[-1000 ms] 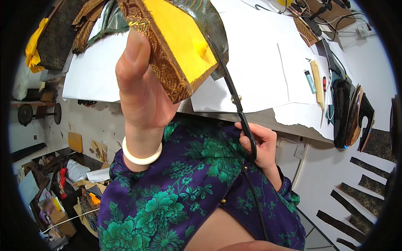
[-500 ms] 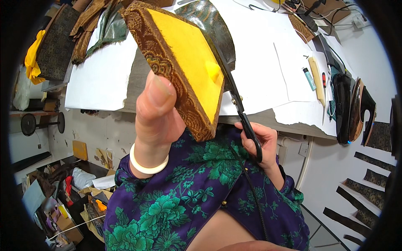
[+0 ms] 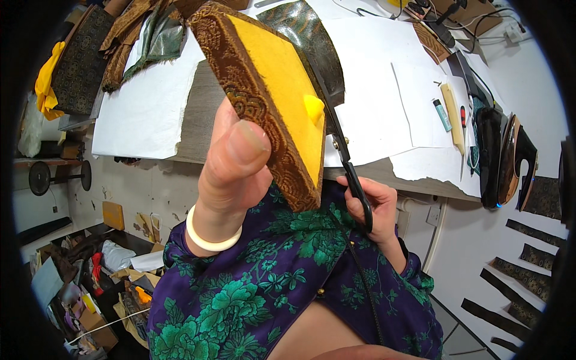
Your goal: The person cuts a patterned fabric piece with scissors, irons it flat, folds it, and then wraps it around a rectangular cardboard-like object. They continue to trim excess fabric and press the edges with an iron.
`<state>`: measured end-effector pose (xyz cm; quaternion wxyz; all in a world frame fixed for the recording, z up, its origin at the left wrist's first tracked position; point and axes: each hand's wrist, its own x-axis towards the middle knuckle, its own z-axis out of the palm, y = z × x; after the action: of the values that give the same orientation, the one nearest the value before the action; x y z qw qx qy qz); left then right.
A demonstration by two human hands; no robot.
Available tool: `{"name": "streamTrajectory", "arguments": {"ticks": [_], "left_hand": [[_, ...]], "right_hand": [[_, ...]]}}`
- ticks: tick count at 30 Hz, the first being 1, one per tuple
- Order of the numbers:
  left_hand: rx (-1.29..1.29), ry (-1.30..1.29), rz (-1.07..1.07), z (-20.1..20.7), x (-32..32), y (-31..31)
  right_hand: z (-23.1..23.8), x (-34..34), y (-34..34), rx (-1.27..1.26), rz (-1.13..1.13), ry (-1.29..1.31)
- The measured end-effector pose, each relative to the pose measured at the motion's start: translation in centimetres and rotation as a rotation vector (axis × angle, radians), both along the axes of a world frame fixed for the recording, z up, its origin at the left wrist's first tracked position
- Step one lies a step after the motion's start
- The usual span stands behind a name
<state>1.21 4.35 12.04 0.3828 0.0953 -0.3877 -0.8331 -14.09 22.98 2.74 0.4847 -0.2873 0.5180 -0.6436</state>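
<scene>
My left hand (image 3: 234,162) holds up a flat board (image 3: 270,96) close to the camera, its face yellow and its edge wrapped in brown patterned brocade. My thumb presses on the brocade edge. My right hand (image 3: 372,204) grips the black handles of a pair of scissors (image 3: 345,162), whose blades reach up behind the board's right edge, where a small yellow flap sticks out. A white bangle (image 3: 210,237) circles my left wrist. A dark green patterned fabric piece (image 3: 306,36) shows behind the board.
The worktable (image 3: 198,120) ahead is covered with white paper sheets (image 3: 384,90). Brown and green fabric pieces (image 3: 144,36) lie at its far left, small tools and a lighter (image 3: 442,114) at the right. Dark fabric strips (image 3: 516,282) lie on the floor right; clutter sits lower left.
My left hand has brought the board lower and nearer the camera, tilting it. The scissors have stayed by its right edge, where a small yellow flap now shows.
</scene>
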Motion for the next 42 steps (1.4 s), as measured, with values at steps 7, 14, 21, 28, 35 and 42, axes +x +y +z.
{"name": "streamTrajectory", "arguments": {"ticks": [7, 14, 21, 28, 35, 42], "left_hand": [[0.008, -0.040, -0.004, 0.3, 0.0, -0.1], [0.018, -0.096, -0.021, 0.3, -0.3, 0.7], [0.034, -0.129, -0.063, 0.3, -0.6, 1.1], [0.005, -0.117, -0.107, -0.6, -0.7, 0.7], [0.053, -0.150, -0.079, 0.0, -0.2, 1.5], [0.050, -0.134, -0.179, -1.9, -0.2, 1.4]], "right_hand": [[0.1, 0.0, 0.0, 0.011, 0.004, -0.012], [0.2, 0.0, -0.5, -0.019, -0.007, -0.026], [0.2, 0.2, -0.7, -0.031, -0.032, 0.003], [0.0, 0.3, -0.6, -0.021, -0.052, -0.039], [-0.2, 0.2, -0.3, -0.010, -0.029, -0.012], [-0.2, 0.1, -0.4, -0.076, -0.063, -0.062]]}}
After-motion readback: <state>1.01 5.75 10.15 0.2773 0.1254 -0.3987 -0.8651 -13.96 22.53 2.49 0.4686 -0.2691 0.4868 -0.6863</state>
